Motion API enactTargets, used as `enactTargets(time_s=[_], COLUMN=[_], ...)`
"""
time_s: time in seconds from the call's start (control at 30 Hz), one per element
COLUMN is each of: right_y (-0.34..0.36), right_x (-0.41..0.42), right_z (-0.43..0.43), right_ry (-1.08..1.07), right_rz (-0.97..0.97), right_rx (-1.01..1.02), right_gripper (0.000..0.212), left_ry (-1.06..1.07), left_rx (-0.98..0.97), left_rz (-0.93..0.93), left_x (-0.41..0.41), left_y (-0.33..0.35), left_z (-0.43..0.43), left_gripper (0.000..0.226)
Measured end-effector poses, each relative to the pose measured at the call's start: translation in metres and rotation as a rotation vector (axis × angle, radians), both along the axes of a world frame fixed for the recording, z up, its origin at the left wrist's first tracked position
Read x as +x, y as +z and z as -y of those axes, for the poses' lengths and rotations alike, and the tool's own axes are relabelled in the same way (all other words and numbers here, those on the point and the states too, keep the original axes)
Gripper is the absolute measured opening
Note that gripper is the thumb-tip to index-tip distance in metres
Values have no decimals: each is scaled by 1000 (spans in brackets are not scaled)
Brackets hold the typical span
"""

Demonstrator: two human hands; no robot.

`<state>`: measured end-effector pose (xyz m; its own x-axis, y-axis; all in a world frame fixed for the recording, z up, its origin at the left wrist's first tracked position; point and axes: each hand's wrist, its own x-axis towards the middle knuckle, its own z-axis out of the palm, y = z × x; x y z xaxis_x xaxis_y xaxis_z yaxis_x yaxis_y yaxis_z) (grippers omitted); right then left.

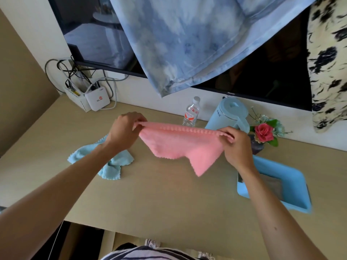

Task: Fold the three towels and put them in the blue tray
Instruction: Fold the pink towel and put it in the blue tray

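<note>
A pink towel (180, 145) hangs in the air above the beige desk, stretched by its top edge. My left hand (124, 130) pinches its left corner and my right hand (237, 145) pinches its right corner. A light blue towel (112, 162) lies crumpled on the desk under my left forearm. The blue tray (293, 177) sits on the desk at the right, partly hidden by my right forearm, with something grey and flat inside it. I cannot see a third towel clearly.
At the back of the desk stand a water bottle (191, 113), a light blue kettle (229, 115) and a small vase with a red flower (263, 134). A white router (96, 100) with cables sits back left. A TV (262, 72) and hanging cloth (187, 40) are behind.
</note>
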<state>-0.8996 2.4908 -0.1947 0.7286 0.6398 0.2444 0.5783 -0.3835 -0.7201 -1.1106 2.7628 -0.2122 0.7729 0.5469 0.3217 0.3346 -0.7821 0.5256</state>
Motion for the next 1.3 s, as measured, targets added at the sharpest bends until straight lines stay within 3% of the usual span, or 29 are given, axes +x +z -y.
enactTargets(time_s=[0.1, 0.23, 0.43, 0.67, 0.87, 1.1, 1.3], right_y=[-6, -45, -137, -203, -203, -207, -218], right_x=[-2, -10, -54, -88, -68, -33, -19], right_z=[14, 42, 89, 122, 108, 80, 68], right_ry=[-5, 101, 199, 166, 70, -14, -84], right_rz=[13, -82, -353, -447, -432, -419, -432], right_rx=[53, 11, -253, -470, -439, -384, -378], right_gripper=[12, 15, 13, 8, 18, 10, 11], left_ry=[-61, -254, -254, -252, -175, -8, 91], left_rx=[26, -64, -290, -418, -466, -462, -474], left_rz=[46, -55, -385, -698, -655, -498, -496], left_x=[-6, -34, -79, -95, -70, -28, -12], left_y=[3, -18, -110, -158, -164, -167, -177], left_z=[5, 14, 45, 73, 67, 61, 58], left_gripper=[25, 18, 23, 17, 12, 11, 14])
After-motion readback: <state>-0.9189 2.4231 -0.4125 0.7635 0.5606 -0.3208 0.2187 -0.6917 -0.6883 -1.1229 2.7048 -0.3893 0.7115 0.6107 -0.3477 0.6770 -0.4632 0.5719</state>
